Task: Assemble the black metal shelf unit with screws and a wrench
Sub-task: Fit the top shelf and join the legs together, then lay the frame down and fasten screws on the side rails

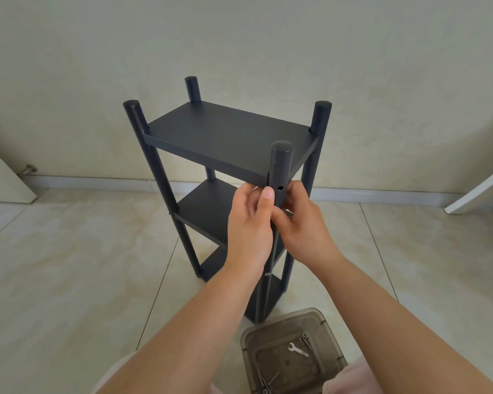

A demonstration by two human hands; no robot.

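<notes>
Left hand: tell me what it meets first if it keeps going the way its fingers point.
Probably the near front post of the shelf unit: the left hand points up and right, fingertips already at it, just below the top shelf.

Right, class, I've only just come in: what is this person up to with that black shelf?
A person is putting together a black metal shelf unit that stands upright on the tiled floor. Both hands are at the near post, just under the top shelf: the left hand and the right hand have their fingers round it beside an open screw hole. The wrench and spare screws lie untouched in a brown plastic tray on the floor.
</notes>
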